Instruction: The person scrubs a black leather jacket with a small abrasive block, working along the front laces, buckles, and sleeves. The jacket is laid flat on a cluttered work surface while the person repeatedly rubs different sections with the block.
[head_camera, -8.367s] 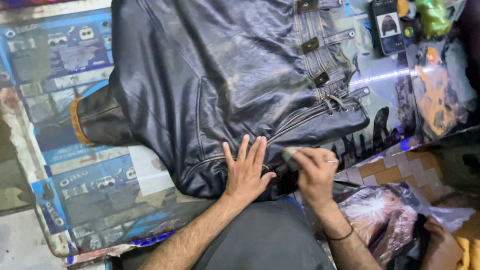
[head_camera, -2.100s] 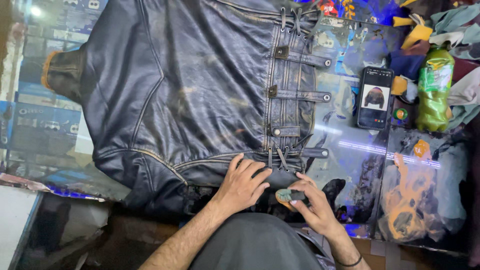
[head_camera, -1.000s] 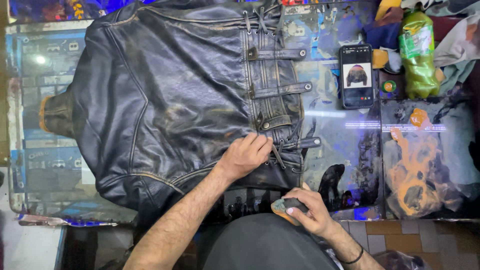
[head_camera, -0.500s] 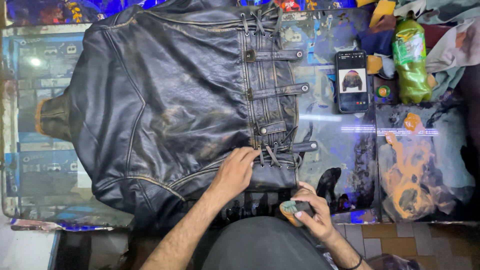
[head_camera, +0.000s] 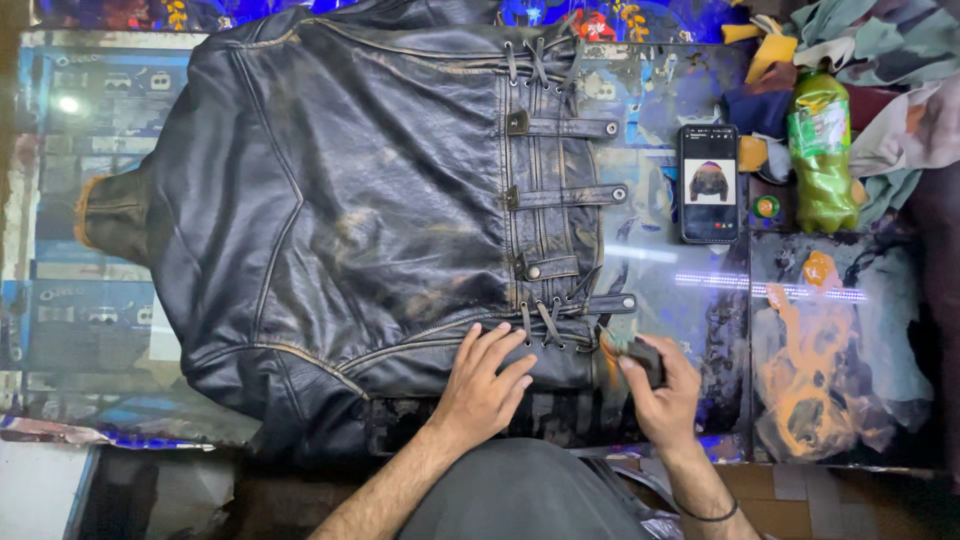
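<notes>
A worn black leather jacket lies spread back-up on a glass-topped table, its laced and strapped hem pointing right. My left hand lies flat on the jacket's near edge, fingers apart, pressing it down. Just to the right, my right hand grips a small dark sponge-like pad with an orange side, held against the hem corner by the lowest strap.
A phone with a lit screen lies right of the jacket. A green plastic bottle lies beside it, its green cap nearby. Crumpled cloths pile at the far right. The table's front edge runs near my lap.
My right hand with the pad has risen from the table's front edge to the jacket's hem corner. My left hand has stayed pressed on the jacket's near edge.
</notes>
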